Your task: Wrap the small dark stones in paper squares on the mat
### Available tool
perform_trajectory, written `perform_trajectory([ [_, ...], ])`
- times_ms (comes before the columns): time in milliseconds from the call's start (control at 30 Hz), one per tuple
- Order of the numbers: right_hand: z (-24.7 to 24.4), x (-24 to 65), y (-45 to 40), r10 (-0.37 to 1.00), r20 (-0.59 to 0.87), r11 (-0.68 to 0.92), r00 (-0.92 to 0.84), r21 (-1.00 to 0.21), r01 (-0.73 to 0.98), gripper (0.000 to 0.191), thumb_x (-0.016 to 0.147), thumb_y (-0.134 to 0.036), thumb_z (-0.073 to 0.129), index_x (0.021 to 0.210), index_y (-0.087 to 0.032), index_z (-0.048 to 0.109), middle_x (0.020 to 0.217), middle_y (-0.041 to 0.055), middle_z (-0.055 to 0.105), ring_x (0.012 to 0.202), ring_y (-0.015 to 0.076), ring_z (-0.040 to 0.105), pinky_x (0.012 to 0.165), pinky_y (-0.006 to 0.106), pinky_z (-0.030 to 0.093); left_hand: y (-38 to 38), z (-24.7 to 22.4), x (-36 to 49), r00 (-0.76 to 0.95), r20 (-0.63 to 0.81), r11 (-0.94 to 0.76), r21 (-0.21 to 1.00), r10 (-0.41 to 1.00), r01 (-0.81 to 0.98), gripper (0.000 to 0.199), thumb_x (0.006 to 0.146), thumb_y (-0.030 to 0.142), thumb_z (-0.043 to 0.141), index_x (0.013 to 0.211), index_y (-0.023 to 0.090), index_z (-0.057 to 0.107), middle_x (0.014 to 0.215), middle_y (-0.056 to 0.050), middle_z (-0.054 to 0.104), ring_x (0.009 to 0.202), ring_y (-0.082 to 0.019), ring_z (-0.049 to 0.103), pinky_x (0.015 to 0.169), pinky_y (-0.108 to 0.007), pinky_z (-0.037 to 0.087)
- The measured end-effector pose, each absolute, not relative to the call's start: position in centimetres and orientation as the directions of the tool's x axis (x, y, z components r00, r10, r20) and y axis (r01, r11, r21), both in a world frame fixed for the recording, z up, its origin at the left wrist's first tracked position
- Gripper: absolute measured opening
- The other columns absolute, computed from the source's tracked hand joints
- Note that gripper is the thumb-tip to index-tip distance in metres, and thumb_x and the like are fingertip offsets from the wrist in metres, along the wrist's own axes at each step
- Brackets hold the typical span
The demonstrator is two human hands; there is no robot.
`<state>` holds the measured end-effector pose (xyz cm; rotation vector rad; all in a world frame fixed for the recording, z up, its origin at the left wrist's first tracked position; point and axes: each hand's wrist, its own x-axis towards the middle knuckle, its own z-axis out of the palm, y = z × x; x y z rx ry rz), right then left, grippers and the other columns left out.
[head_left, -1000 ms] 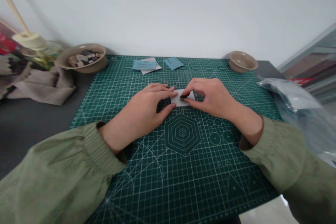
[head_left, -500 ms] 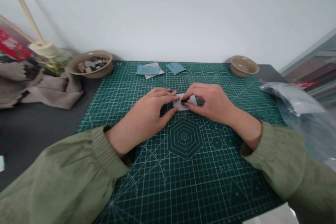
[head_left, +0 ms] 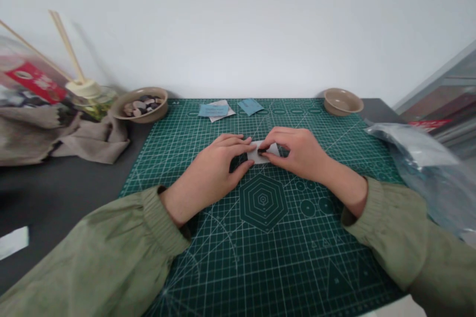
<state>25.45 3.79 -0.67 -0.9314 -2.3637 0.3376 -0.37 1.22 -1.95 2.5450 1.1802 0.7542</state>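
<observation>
A small white card [head_left: 274, 149] lies on the green cutting mat [head_left: 282, 257], near its middle. My right hand [head_left: 299, 152] pinches a small dark piece [head_left: 262, 151] between thumb and fingertips, against the card. On the card's left edge rest the fingertips of my left hand [head_left: 217, 166], its fingers and thumb apart, holding nothing. What the dark piece is cannot be made out.
Blue packets [head_left: 251, 106] lie at the mat's back. A bowl of stones [head_left: 141, 115] stands back left, beside cloth [head_left: 107, 141] and a reed diffuser [head_left: 87, 89]. Another tan bowl [head_left: 342, 105] is back right; a clear plastic bag [head_left: 427, 158] lies right.
The view has shifted slightly, so the scene sits lower in the picture. Both hands stay at the card, the right one still pinching the dark piece.
</observation>
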Motion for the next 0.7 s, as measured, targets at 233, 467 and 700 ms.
perform_trajectory([
  [233,-0.37,25.46,3.98,0.701,0.368,0.711,-0.611,-0.432,0.556,0.01,0.095,-0.025,0.077,0.104,-0.022,0.081,0.107,0.003,0.081,0.096,0.0205,0.076,0.087,0.032,0.054,1.22,-1.95,-0.34,0.542,0.349,-0.645,0.418,0.764,0.64,0.038,0.103,0.031,0.068,0.139,0.022,0.074,0.143,-0.007,0.074,0.14,-0.029,0.061,0.122,-0.052,0.05],
  [467,-0.21,25.85,3.96,0.704,0.362,0.706,-0.611,-0.452,0.546,0.011,0.095,-0.025,0.078,0.105,-0.023,0.081,0.106,0.0029,0.082,0.095,0.0207,0.075,0.084,0.032,0.053,1.2,-1.76,-0.28,0.543,0.346,-0.644,0.429,0.765,0.633,0.038,0.102,0.03,0.067,0.138,0.025,0.075,0.143,-0.008,0.074,0.139,-0.031,0.062,0.122,-0.056,0.05],
  [700,0.02,26.34,4.01,0.716,0.36,0.688,-0.598,-0.507,0.519,0.012,0.096,-0.025,0.079,0.107,-0.024,0.084,0.103,0.0019,0.081,0.087,0.0166,0.072,0.076,0.028,0.05,1.17,-1.79,-0.3,0.545,0.336,-0.64,0.417,0.768,0.645,0.037,0.103,0.031,0.066,0.138,0.023,0.075,0.145,-0.008,0.073,0.142,-0.031,0.061,0.124,-0.056,0.048],
])
